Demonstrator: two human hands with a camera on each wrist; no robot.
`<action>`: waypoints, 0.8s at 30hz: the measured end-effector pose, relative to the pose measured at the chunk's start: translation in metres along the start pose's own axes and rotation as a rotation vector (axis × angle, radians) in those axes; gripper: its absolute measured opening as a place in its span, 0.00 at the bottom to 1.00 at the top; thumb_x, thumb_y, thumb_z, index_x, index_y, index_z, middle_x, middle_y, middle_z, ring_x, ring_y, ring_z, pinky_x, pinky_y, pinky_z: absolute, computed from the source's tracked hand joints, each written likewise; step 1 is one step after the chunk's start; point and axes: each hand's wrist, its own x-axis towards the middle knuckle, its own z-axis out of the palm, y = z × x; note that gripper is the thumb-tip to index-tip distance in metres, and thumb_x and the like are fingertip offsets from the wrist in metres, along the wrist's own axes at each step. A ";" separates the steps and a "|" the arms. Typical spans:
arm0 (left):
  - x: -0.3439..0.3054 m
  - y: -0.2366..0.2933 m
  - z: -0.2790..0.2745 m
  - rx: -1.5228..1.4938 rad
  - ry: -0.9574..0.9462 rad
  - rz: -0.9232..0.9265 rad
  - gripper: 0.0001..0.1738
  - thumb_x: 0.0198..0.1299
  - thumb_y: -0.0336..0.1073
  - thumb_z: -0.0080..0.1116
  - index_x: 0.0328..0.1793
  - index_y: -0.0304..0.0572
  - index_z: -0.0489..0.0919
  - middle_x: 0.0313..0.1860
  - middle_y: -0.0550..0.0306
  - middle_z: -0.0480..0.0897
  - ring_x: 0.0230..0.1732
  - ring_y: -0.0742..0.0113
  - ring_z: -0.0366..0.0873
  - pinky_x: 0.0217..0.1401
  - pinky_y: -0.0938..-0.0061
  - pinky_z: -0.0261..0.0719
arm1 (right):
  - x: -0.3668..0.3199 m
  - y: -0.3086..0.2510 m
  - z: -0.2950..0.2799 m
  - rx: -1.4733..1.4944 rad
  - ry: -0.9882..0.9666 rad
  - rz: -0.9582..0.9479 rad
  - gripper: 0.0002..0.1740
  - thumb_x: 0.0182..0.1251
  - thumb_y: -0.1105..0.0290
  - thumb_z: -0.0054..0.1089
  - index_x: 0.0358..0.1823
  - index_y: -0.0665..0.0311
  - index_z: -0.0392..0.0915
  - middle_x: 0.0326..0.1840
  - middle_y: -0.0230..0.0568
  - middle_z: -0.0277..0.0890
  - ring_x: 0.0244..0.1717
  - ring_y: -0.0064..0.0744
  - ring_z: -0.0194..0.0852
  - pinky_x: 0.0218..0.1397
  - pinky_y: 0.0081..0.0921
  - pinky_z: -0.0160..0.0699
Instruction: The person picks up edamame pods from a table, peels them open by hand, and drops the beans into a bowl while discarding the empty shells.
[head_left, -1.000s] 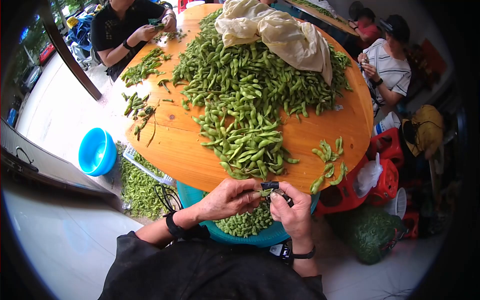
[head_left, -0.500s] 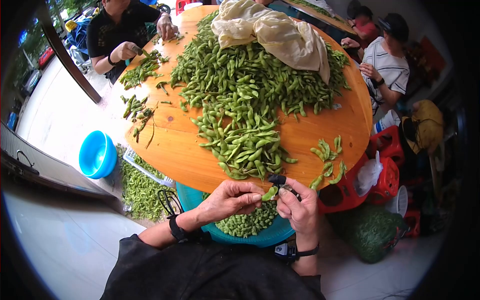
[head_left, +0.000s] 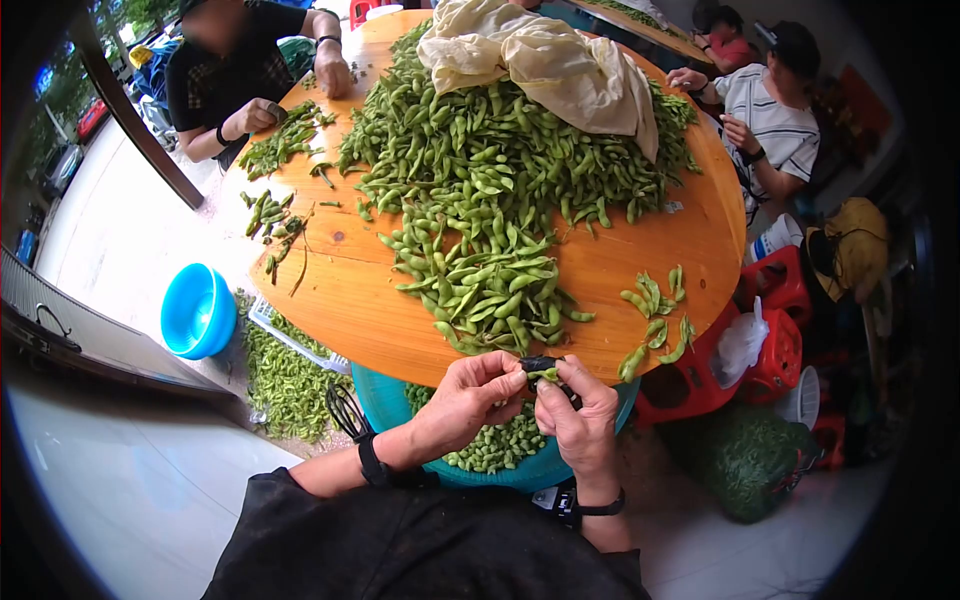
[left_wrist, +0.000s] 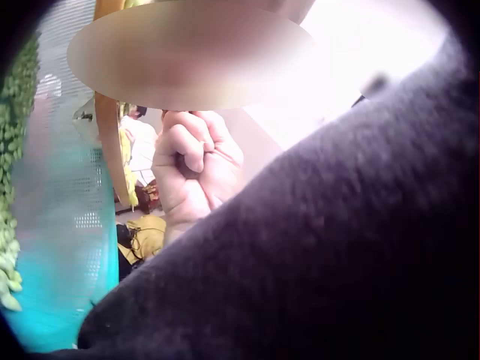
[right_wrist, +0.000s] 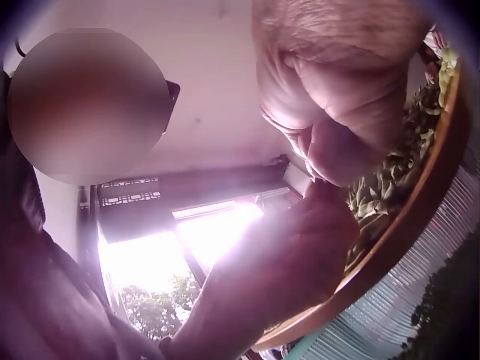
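Observation:
In the head view a green pod (head_left: 541,375) is pinched between the two hands, just past the table's near edge. The left hand (head_left: 468,400) grips its left end with thumb and forefinger. The right hand (head_left: 582,415) holds the other end, with something black about its forefinger. Below them a teal basket (head_left: 375,395) holds shelled green beans (head_left: 495,447). In the left wrist view a hand (left_wrist: 196,169) has its fingers curled. The right wrist view shows the right hand (right_wrist: 337,90) meeting the left hand (right_wrist: 277,262); the pod is hidden there.
A wooden table (head_left: 350,320) bears a large heap of pods (head_left: 480,180) under a cream cloth (head_left: 550,70). Loose pods (head_left: 655,320) lie at its right edge. A blue basin (head_left: 198,310) and a white crate (head_left: 290,335) stand left; red stools (head_left: 770,360) stand right. Two people sit across.
The hands have drawn closer together around the pod than half a second ago, and the left hand has shifted slightly right. The person across on the left has lowered both hands to the table.

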 end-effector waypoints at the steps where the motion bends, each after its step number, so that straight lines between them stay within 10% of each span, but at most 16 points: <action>1: 0.002 0.000 -0.002 -0.140 -0.033 -0.087 0.06 0.71 0.35 0.56 0.42 0.41 0.77 0.29 0.67 0.74 0.26 0.80 0.66 0.26 0.84 0.61 | 0.000 0.001 0.000 -0.019 -0.001 -0.046 0.09 0.69 0.82 0.54 0.48 0.76 0.76 0.34 0.29 0.65 0.21 0.13 0.61 0.21 0.16 0.60; 9: 0.000 0.000 -0.010 -0.157 -0.191 -0.079 0.05 0.72 0.35 0.54 0.44 0.43 0.75 0.29 0.68 0.72 0.26 0.80 0.64 0.26 0.83 0.59 | 0.003 -0.001 -0.004 0.113 -0.053 0.067 0.07 0.70 0.81 0.53 0.47 0.76 0.76 0.35 0.29 0.65 0.21 0.13 0.61 0.21 0.16 0.59; 19: -0.001 -0.006 0.000 0.133 0.044 0.192 0.08 0.71 0.35 0.57 0.38 0.41 0.76 0.26 0.70 0.73 0.24 0.83 0.64 0.25 0.85 0.61 | -0.001 -0.008 0.004 0.041 -0.049 0.029 0.10 0.71 0.81 0.54 0.49 0.78 0.77 0.37 0.29 0.64 0.24 0.14 0.64 0.22 0.16 0.61; 24: 0.000 0.000 -0.007 -0.159 -0.065 -0.055 0.10 0.72 0.36 0.54 0.35 0.43 0.74 0.27 0.67 0.74 0.22 0.81 0.61 0.23 0.83 0.56 | 0.002 -0.004 0.007 -0.100 -0.023 -0.059 0.09 0.70 0.81 0.55 0.48 0.78 0.77 0.37 0.31 0.66 0.24 0.15 0.65 0.23 0.16 0.63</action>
